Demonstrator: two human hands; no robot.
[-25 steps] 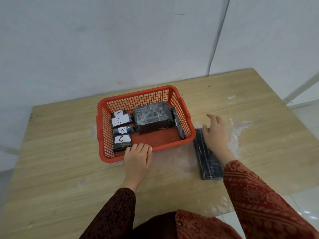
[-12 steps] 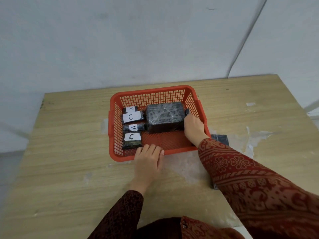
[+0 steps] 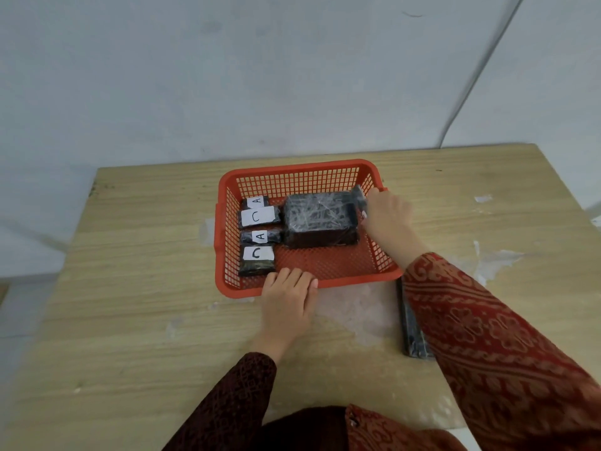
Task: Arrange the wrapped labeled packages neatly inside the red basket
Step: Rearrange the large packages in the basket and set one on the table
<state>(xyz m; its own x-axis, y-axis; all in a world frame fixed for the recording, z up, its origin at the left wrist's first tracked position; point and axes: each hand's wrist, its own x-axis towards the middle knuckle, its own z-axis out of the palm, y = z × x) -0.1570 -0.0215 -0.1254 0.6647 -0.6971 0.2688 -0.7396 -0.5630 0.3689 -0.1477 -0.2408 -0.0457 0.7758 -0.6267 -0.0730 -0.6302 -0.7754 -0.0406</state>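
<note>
The red basket stands on the wooden table. Down its left side lie several small dark wrapped packages with white labels, A, C, A and C. A large black wrapped block fills the middle. A thin dark package stands on edge between the block and the right wall, and my right hand grips it from the right. My left hand lies flat on the table, fingertips against the basket's front rim, holding nothing.
A long flat black wrapped package lies on the table right of the basket's front corner, partly under my right sleeve. Pale tape or glue residue marks the tabletop. A grey wall with a cable rises behind the table.
My right hand left the long flat package on the table and reached into the basket's right side, closing on the thin upright package. My left hand stayed at the front rim.
</note>
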